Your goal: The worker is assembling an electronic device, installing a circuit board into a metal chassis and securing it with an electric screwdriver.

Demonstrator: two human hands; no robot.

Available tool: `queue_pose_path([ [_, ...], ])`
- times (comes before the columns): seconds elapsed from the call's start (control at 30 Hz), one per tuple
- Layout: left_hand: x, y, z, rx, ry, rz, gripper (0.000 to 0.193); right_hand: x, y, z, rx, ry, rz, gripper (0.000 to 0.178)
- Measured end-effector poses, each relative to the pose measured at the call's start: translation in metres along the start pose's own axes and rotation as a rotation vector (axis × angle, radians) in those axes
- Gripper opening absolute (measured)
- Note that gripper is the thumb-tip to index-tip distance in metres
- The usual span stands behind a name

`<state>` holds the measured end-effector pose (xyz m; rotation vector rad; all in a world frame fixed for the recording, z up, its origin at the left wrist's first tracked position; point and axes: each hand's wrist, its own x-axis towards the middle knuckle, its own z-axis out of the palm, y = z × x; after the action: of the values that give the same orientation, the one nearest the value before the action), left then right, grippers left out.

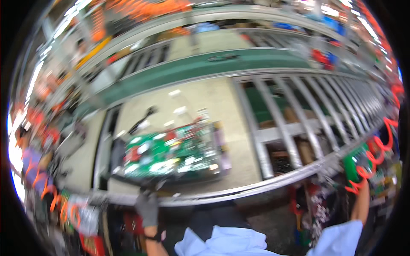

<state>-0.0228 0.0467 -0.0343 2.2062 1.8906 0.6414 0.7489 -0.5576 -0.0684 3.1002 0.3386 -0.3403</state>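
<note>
A green circuit board (171, 155) crowded with parts sits in a dark, shallow frame on a pale work plate (239, 141). Its front left edge lies just beyond my left hand (147, 209), which wears a grey glove; motion smears the fingertips, and whether they touch the frame is unclear. My right arm reaches out to the far right. There my right hand (363, 164), also blurred, is beside a green object (352, 166) and an orange coiled hose (376, 147). Whether it grips either one does not show.
Metal rollers (307, 115) of a conveyor run off to the right of the plate. A metal rail (222, 195) borders the near side. A black cable (143, 120) and small white pieces (180, 110) lie behind the board. Another orange coiled hose (51, 192) hangs at left.
</note>
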Motion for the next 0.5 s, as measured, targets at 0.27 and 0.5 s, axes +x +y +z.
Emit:
queue_pose_path([
  [0.27, -0.002, 0.001, -0.004, -0.252, 0.093, 0.031, 0.031, -0.02, 0.02, -0.003, 0.044, 0.164, 0.034, 0.051],
  [0.5, -0.01, -0.008, -0.004, -0.237, 0.215, -0.015, 0.03, -0.028, -0.054, -0.007, 0.047, 0.239, -0.054, 0.05],
])
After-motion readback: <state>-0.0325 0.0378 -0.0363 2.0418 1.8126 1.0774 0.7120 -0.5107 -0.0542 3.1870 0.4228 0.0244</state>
